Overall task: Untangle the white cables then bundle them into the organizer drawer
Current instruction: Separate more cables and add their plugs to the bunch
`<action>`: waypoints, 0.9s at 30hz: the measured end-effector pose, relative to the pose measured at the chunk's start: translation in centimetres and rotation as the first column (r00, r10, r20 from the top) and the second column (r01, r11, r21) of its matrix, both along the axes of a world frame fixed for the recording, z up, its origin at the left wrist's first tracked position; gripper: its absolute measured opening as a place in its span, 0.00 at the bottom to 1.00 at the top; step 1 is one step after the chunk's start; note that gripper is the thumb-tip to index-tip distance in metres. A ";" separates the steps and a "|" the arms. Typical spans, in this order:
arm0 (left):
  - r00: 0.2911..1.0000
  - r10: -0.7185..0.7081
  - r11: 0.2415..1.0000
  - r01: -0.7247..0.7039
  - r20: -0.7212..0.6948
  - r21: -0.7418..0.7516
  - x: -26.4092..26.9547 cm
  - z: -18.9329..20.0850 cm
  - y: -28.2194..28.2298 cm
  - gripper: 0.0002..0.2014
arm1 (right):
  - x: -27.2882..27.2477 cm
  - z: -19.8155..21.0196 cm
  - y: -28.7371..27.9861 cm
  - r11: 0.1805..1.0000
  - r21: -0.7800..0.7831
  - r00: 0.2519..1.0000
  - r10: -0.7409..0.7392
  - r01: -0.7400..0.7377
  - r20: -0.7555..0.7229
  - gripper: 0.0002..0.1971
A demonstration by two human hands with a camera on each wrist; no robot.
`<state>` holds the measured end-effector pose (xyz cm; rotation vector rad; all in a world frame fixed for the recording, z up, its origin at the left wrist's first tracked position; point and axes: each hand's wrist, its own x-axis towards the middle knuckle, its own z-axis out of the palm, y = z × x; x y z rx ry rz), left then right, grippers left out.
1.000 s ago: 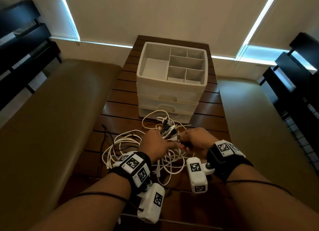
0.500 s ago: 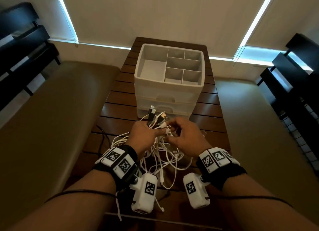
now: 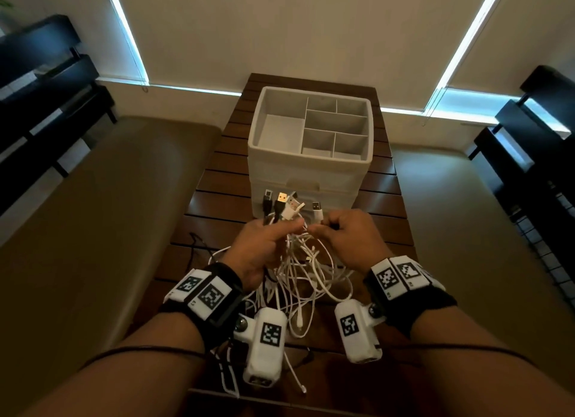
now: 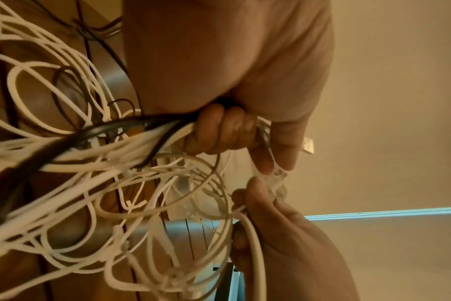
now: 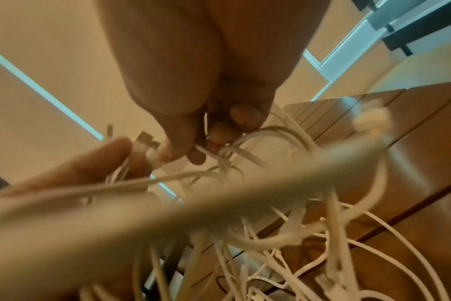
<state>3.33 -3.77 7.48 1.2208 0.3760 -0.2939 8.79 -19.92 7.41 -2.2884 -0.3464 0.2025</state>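
A tangle of white cables mixed with a few black ones hangs between my hands above the wooden table. My left hand grips a bunch of cable ends, and their USB plugs stick up above its fingers. The left wrist view shows those fingers curled round white and black strands. My right hand pinches one white cable just beside the left; its plug points up. The white organizer stands behind the hands, its drawers closed.
The organizer's top tray is divided into several compartments with nothing in them. Tan benches flank the narrow table on both sides. Dark shelving stands at the far left and far right. A thin black wire lies on the table.
Both hands have risen from the table and moved toward the organizer, lifting the cable tangle. The plug ends now stand up above my left hand.
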 end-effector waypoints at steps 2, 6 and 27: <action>1.000 0.009 1.000 -0.009 0.030 0.003 0.3 -0.2 -0.5 0.07 | 0.0 0.0 0.3 0.991 -0.127 0.997 0.040 -0.032 0.062 0.12; 0.995 0.102 0.995 -0.102 0.025 0.004 0.8 -0.4 -1.8 0.14 | -0.4 0.1 0.8 0.970 -0.242 0.983 0.077 -0.035 0.165 0.08; 0.971 0.234 0.967 -0.226 0.055 -0.122 1.9 0.0 1.1 0.11 | -1.2 -3.7 -2.9 0.993 -0.063 0.995 0.101 -0.101 0.007 0.14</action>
